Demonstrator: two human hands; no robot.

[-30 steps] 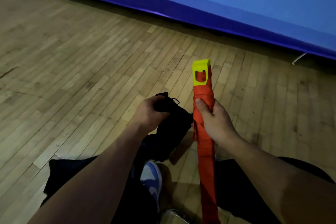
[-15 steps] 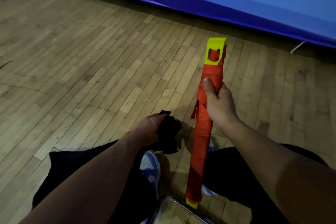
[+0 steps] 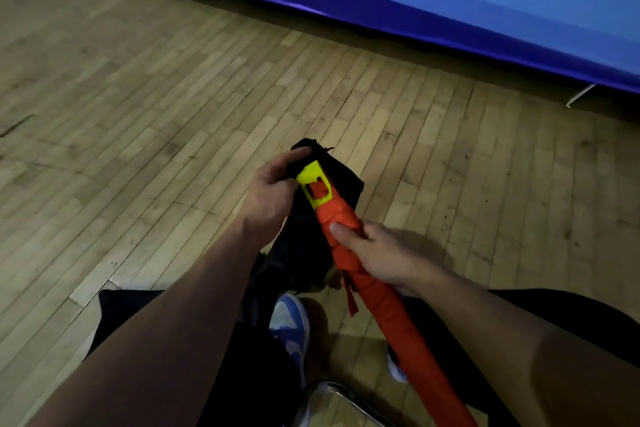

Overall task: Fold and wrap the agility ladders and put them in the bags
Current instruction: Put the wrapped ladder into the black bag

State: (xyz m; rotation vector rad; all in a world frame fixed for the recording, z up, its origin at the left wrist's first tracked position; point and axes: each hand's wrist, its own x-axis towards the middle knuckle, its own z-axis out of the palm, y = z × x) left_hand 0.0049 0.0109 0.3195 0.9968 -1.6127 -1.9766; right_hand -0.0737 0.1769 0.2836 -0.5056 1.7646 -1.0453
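The agility ladder (image 3: 388,308) is a long bundle of yellow rungs bound in orange strap. It slants from the lower right up to the centre. My right hand (image 3: 377,253) grips it round the orange wrap, a short way below its yellow tip (image 3: 313,184). My left hand (image 3: 273,191) holds the upper edge of a black drawstring bag (image 3: 311,236), which hangs down between my arms. The yellow tip lies against the bag's top, right beside my left thumb. A loose orange strap end (image 3: 350,295) dangles under the bundle.
I sit above a wooden plank floor (image 3: 138,114). A blue padded mat (image 3: 450,0) runs across the back. My legs in black shorts and a blue-and-white shoe (image 3: 289,329) are below. A metal chair frame (image 3: 339,395) shows at the bottom edge.
My right hand has swung the ladder down from upright, bringing its yellow tip left to the bag. My left hand has lifted the bag's top edge up to meet it.
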